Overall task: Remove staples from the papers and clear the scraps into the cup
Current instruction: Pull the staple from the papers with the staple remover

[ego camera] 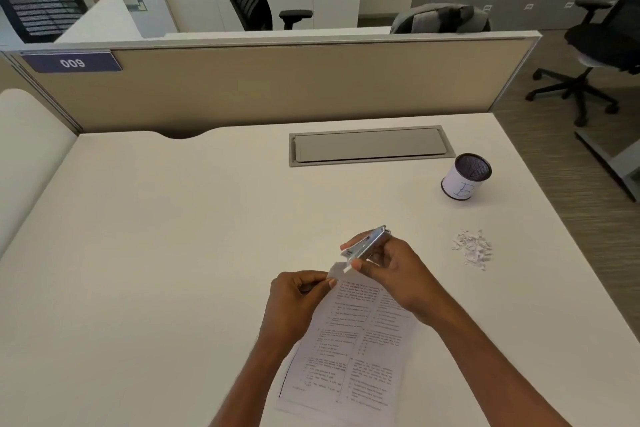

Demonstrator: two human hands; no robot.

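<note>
Printed papers (349, 350) lie on the white desk (173, 236) in front of me. My left hand (298, 298) pinches their top left corner and lifts it. My right hand (391, 270) grips a silver metal staple remover (367, 246), whose tip meets that raised corner. A small heap of white paper scraps (472, 248) lies to the right of my hands. Farther back on the right stands a black mesh cup (465, 177) wrapped in a white label.
A grey cable hatch (370, 146) is set into the desk at the back. A beige partition (277, 80) closes off the far side. Black office chairs (595, 55) stand beyond the desk's right edge and behind the partition.
</note>
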